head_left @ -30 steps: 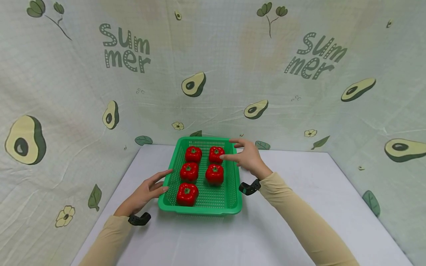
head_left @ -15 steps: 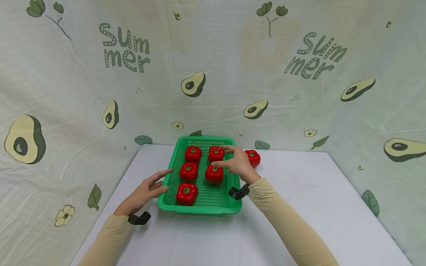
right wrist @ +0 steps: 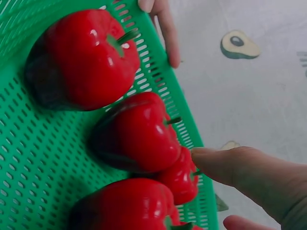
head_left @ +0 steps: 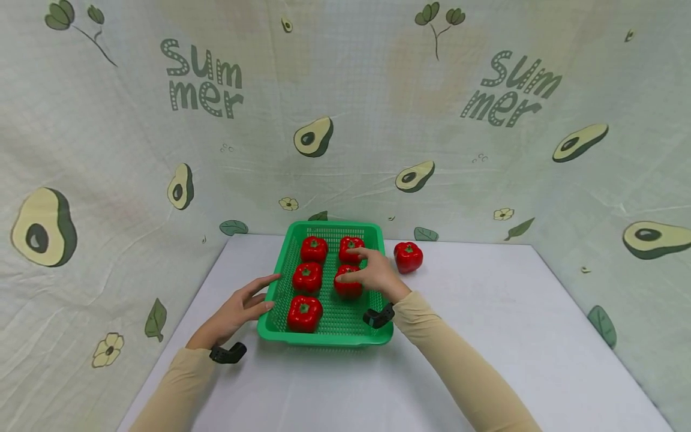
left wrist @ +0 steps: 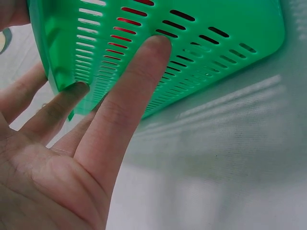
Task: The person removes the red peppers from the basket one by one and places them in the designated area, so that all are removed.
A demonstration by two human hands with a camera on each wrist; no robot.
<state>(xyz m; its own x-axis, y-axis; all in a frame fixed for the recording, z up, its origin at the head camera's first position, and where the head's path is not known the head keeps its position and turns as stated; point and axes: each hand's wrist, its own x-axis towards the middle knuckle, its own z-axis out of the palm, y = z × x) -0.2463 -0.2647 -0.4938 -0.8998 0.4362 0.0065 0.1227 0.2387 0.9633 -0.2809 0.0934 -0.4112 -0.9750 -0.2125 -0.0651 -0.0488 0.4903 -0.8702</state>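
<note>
Head view: a pale cloth backdrop point(head_left: 356, 78), printed with avocados, leaves, flowers and the lettering "summer", fills the upper part and both sides of the frame. Below it, the white table point(head_left: 486, 312) spreads across the lower half. A rectangular green basket point(head_left: 335, 341) with perforated walls stands on the table, just below the center of the frame. The right sleeve point(head_left: 459, 360), beige, enters from the lower right; the left sleeve point(head_left: 173, 384), also beige, from the lower left.

The left hand point(head_left: 237, 312) touches the basket's left side, its fingers extended and spread; the left wrist view shows fingertips against the slotted wall. The right hand point(head_left: 375, 273) is over the basket's right half, thumb and index finger parted at the lower right pepper point(head_left: 348, 290); whether they touch it cannot be told.

Directly above that pepper in the frame is the upper right pepper point(head_left: 352, 242), partly covered by a finger. The basket's left column comprises the bottom pepper point(head_left: 305, 315), the middle pepper point(head_left: 307, 278) and the top pepper point(head_left: 314, 250). A loose pepper point(head_left: 408, 258) rests on the table beyond the basket's upper right side. All six are red. Smallest are the left wrist device point(head_left: 228, 353) and the right wrist device point(head_left: 378, 317), both black.
</note>
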